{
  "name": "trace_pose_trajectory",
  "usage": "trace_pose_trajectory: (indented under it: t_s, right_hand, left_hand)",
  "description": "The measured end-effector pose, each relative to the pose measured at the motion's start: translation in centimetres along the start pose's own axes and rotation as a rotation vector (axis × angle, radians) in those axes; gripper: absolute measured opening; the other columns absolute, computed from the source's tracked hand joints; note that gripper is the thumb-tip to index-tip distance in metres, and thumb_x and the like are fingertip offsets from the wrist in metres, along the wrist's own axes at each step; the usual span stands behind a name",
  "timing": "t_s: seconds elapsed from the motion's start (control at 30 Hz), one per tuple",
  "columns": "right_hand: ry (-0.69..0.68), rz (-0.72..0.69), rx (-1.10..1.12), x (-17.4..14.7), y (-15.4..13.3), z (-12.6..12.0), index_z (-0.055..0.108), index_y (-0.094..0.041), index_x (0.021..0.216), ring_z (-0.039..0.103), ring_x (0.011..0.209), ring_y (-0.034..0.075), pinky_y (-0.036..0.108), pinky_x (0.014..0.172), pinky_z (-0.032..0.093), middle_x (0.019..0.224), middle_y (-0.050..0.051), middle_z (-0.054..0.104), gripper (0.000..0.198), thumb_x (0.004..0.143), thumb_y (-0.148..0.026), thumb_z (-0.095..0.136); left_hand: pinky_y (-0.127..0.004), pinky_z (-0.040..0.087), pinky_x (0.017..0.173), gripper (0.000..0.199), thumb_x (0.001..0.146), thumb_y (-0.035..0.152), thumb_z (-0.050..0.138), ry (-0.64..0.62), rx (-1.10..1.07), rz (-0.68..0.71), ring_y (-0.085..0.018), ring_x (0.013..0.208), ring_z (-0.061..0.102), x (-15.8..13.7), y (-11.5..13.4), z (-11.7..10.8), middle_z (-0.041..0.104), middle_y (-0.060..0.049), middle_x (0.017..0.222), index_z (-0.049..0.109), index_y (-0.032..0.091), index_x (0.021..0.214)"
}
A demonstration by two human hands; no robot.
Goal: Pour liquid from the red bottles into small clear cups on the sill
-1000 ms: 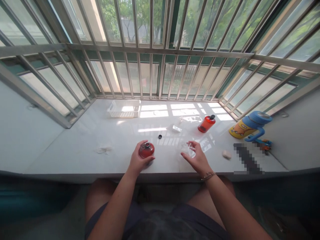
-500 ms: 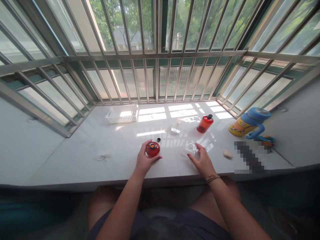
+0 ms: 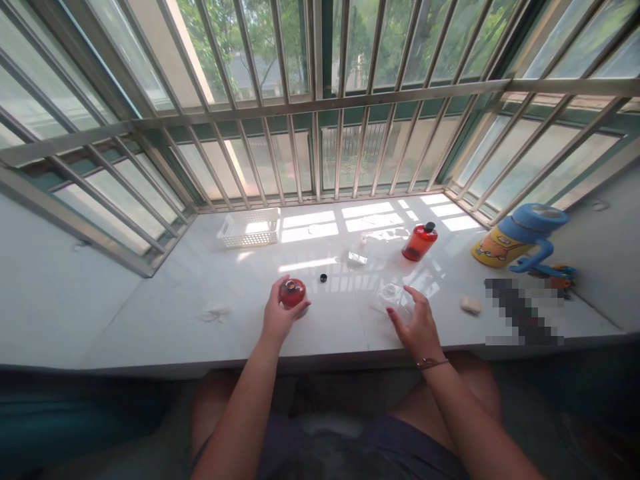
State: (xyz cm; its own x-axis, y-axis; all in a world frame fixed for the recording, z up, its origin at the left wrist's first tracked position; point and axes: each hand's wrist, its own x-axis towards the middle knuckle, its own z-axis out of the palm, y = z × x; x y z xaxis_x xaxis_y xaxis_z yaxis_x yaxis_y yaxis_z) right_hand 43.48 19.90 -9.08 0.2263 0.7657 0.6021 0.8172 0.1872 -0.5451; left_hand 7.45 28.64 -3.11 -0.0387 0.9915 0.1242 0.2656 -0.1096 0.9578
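My left hand (image 3: 278, 321) is wrapped round a red see-through bottle (image 3: 297, 292), whose dark-rimmed neck is uncapped. The bottle is on or just over the white ledge; I cannot tell which. A small black cap (image 3: 323, 278) lies to its right. My right hand (image 3: 419, 325) has thumb and fingers apart, close beside a clear plastic piece (image 3: 388, 293) with a round shape in its middle. Whether the fingertips touch that piece is unclear. Farther back stands a second red bottle (image 3: 419, 243) with its black cap on.
A white perforated basket (image 3: 250, 230) sits at the back left. At the right are a blue and yellow drinking bottle (image 3: 517, 237), a beige lump (image 3: 471, 305) and a blurred-out patch. A small silvery packet (image 3: 357, 258) and some whitish strands (image 3: 214, 312) lie on the ledge. Metal bars enclose the window.
My left hand and the red bottle have moved left, away from the black cap. My right hand sits slightly farther right of the clear plastic piece. The view has tilted a little.
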Motion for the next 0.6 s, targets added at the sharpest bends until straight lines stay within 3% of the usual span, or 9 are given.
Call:
trace_pose_trajectory:
  t_s: [0.17,0.37,0.6]
  right_hand:
    - [0.059,-0.03,-0.017,-0.1,0.2,0.3,0.042,-0.018,0.157,0.057,0.137,0.038,0.063,0.115,0.051,0.144,0.021,0.057,0.068,0.102,-0.051,0.066]
    - [0.064,-0.036,-0.025,-0.2,0.5,0.4,0.042,-0.018,0.157,0.058,0.136,0.037,0.062,0.114,0.052,0.145,0.021,0.057,0.067,0.102,-0.05,0.066]
    - [0.066,-0.052,-0.038,-0.2,0.5,0.4,0.04,-0.019,0.158,0.058,0.136,0.037,0.061,0.114,0.053,0.146,0.021,0.057,0.068,0.102,-0.048,0.067]
  left_hand:
    - [-0.055,0.06,0.106,0.089,0.071,0.055,0.094,-0.004,0.015,0.031,-0.033,0.121,0.072,0.2,-0.5,-0.2,0.069,-0.011,0.137,0.056,0.028,0.147]
    - [-0.06,0.044,0.124,0.11,0.066,0.056,0.099,-0.009,-0.024,0.099,-0.038,0.143,0.059,0.2,-1.4,-0.7,0.057,-0.018,0.157,0.045,0.028,0.157]
    - [-0.06,0.036,0.129,0.11,0.068,0.057,0.098,-0.017,0.032,0.297,-0.038,0.153,0.049,1.6,1.5,-0.9,0.056,-0.019,0.159,0.044,0.026,0.158]
